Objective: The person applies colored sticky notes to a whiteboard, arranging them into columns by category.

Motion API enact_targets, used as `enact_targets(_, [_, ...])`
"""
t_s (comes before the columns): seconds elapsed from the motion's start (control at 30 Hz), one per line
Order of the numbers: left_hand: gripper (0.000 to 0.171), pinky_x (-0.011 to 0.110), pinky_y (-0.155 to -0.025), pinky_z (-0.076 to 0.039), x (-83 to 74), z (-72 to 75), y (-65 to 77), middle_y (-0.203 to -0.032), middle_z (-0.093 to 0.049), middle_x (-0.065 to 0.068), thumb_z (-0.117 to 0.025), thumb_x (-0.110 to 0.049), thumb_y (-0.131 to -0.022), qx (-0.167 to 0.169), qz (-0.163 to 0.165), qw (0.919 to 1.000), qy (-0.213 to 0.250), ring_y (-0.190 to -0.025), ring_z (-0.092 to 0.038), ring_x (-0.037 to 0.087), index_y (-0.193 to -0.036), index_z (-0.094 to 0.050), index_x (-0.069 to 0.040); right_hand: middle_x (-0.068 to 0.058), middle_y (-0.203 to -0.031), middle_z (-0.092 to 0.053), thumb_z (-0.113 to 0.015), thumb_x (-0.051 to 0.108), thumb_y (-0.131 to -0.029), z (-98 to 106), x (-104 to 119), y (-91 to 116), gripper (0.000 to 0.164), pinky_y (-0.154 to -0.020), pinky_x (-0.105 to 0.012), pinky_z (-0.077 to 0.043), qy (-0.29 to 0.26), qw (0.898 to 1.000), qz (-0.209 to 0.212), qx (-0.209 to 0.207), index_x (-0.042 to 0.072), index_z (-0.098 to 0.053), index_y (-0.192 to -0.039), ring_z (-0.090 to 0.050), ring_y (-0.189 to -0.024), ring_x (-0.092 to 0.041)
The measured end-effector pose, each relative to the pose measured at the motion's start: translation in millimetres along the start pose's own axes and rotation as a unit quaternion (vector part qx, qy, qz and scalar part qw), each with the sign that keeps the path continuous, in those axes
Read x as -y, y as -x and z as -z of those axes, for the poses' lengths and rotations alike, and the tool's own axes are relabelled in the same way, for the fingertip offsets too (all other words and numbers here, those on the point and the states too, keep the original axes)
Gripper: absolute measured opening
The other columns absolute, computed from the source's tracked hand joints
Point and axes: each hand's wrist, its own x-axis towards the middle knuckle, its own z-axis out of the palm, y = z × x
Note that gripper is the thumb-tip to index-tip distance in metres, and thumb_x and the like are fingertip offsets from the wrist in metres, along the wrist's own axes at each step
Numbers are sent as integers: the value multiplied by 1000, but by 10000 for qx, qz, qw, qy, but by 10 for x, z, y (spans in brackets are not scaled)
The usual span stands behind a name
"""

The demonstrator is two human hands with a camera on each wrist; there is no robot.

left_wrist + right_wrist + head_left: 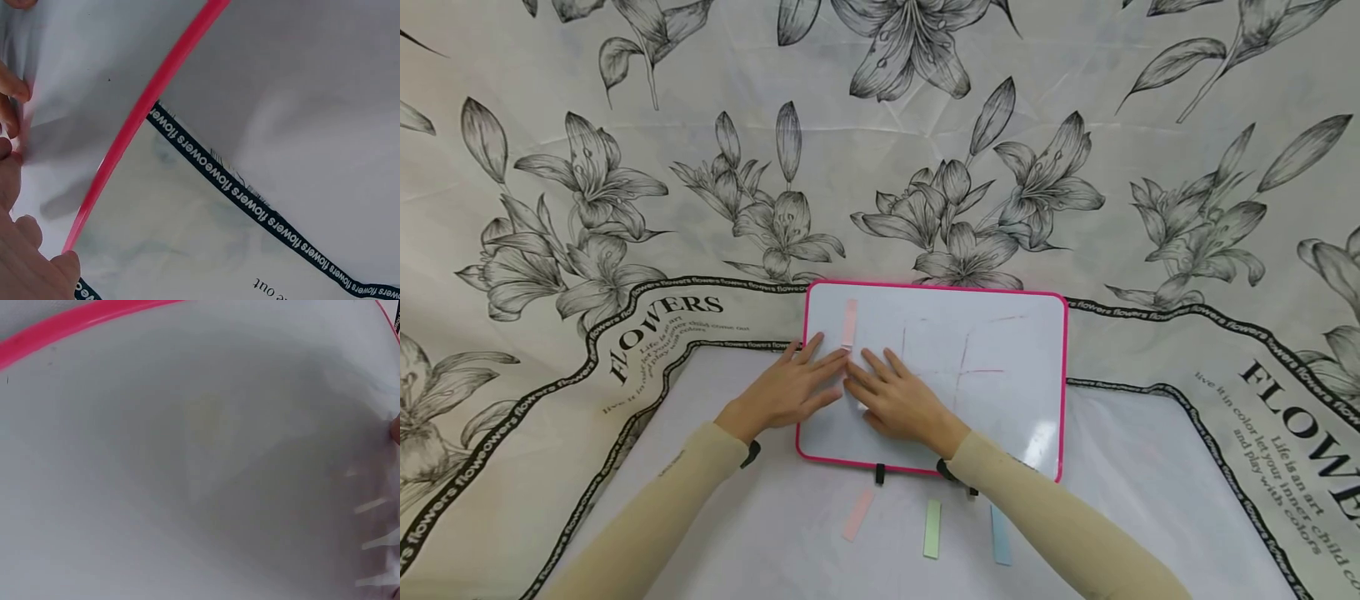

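A pink paper strip lies upright near the left side of a pink-framed whiteboard. My left hand is spread over the board's left edge, its forefinger reaching the strip's lower end. My right hand lies on the board from the other side, fingers extended and tips right by that same end. In the left wrist view, fingertips of both hands meet around the pink strip at the left. The right wrist view has mostly whiteboard surface, with a little of the fingers at its right edge.
Below the board lie a second pink strip, a green strip and a blue strip on the white table. Faint red lines mark the board. A black clip sits at its lower edge. Flower-printed cloth hangs behind.
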Motion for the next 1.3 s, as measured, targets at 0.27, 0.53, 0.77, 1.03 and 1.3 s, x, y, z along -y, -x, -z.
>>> enact_targets(0.27, [66,61,-127,-8,-16,6,-60,-170,-25,-8,-32,-57,-108,38,34,10000,-8,-162,-3,30,-163,-30,-20,-7,-157,-50,-71,39,-95,-13,-2,1,61,-120,-59,-34,-79,9999,5,-67,15,-56,-149,-41,-150,-37])
enact_targets(0.53, [67,62,-127,-8,-63,23,-141,-169,-30,-7,-30,-59,-108,73,152,9998,57,-162,-1,28,-163,-30,-21,-7,-157,-51,-71,41,-94,-55,-6,16,65,-118,-59,-36,39,9998,80,-189,13,-53,-151,-43,-149,-37])
enact_targets(0.77, [68,62,-127,-6,-69,25,-125,-169,-27,-6,-30,-60,-108,158,372,9992,56,-161,-3,31,-164,-28,-22,-7,-159,-48,-72,40,-94,-63,2,6,67,-119,-60,-35,-68,9999,53,-124,13,-52,-152,-41,-149,-39])
enact_targets(1.03, [68,62,-127,-7,-40,-11,-114,-169,-28,-6,-34,-59,-107,-52,322,9994,-67,-162,-3,30,-163,-31,-21,-7,-160,-46,-72,38,-95,-11,14,1,65,-120,-61,-33,-134,9999,-13,20,13,-53,-151,-40,-150,-39])
enact_targets(1.3, [70,63,-126,-9,-66,-34,-147,-168,-30,-4,-30,-61,-107,-56,261,9994,-236,-161,-5,32,-163,-31,-19,-8,-158,-49,-73,38,-94,-22,19,0,69,-119,-62,-34,-232,9997,-7,30,11,-50,-153,-40,-149,-40])
